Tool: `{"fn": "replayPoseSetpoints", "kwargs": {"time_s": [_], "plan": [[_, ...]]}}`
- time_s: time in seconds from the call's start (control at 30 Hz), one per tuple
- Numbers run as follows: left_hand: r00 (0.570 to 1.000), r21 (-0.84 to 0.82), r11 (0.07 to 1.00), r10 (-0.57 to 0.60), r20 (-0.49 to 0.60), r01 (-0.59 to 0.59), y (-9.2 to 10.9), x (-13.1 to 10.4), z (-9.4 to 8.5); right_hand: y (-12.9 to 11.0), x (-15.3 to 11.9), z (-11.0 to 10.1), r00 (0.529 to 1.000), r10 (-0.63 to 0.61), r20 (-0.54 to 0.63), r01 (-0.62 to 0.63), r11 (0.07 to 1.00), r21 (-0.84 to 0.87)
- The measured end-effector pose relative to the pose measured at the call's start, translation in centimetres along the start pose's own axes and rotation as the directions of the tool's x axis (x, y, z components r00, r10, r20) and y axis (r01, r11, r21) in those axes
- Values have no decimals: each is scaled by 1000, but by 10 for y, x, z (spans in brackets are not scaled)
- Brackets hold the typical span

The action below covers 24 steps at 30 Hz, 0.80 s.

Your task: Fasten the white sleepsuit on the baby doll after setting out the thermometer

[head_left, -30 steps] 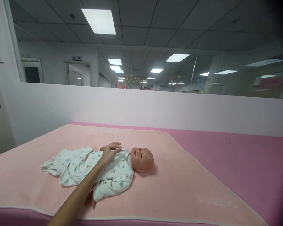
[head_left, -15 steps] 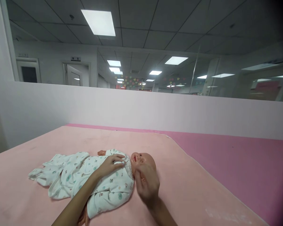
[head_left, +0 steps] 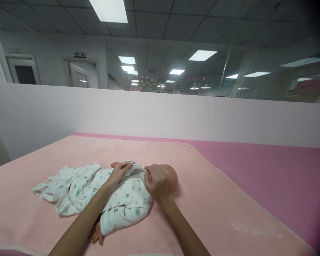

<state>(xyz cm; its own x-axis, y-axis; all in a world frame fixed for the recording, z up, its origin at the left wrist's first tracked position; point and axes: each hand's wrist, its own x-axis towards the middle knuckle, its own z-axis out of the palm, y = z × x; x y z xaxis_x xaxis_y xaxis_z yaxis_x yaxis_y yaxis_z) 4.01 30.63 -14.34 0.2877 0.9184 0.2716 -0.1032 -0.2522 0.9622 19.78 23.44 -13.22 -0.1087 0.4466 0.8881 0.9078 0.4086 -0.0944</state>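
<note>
A baby doll (head_left: 172, 177) lies on its back with its head to the right, dressed in a white baby outfit (head_left: 128, 193) printed with small coloured motifs. My left hand (head_left: 120, 173) is over the doll's chest, its fingers closed on the outfit's front. At the neck, my right hand (head_left: 156, 180) has its fingers curled in and pinches the collar edge. Cloth is drawn up between the two hands. My right hand hides most of the doll's face. One doll hand (head_left: 96, 233) sticks out of the near sleeve.
Under the doll spreads a peach-coloured sheet (head_left: 218, 206) over a pink mat (head_left: 272, 174). A low white wall (head_left: 170, 115) with glass above it runs behind. The outfit's lower part lies flat and wrinkled to the left.
My right hand has moved from beside the doll's cheek up and left to the collar and closed. My left hand has slid slightly left and away, lifting cloth. The view has tilted down a little.
</note>
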Motion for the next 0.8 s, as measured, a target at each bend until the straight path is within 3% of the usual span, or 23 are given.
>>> {"fn": "replayPoseSetpoints", "kwargs": {"time_s": [0.07,0.17,0.23,0.33,0.47,0.57,0.7,0.8], "plan": [[1000,-115,993,-28,-8,27,-2,1,-1,-11,2,12,960,-48,275,70,995,-72],[996,-240,969,-75,-38,63,-3,3,-3,-24,12,27,820,17,572,112,976,-189],[993,-292,954,-96,-67,72,-4,4,-3,-28,21,34,757,78,649,118,960,-252],[993,-320,945,-89,-73,62,-5,4,-4,-29,31,43,724,128,678,112,948,-299],[995,-300,952,-82,-58,60,-1,2,-2,-31,31,48,748,141,649,103,941,-323],[993,-266,962,-82,-81,58,2,1,-1,-35,23,36,814,129,566,93,934,-346],[992,-247,966,-96,-83,73,1,2,-2,-37,-2,-12,958,86,275,5,950,-313],[994,-202,976,-93,-56,80,-1,2,-3,-29,-45,-67,992,127,12,-119,955,-271]]}}
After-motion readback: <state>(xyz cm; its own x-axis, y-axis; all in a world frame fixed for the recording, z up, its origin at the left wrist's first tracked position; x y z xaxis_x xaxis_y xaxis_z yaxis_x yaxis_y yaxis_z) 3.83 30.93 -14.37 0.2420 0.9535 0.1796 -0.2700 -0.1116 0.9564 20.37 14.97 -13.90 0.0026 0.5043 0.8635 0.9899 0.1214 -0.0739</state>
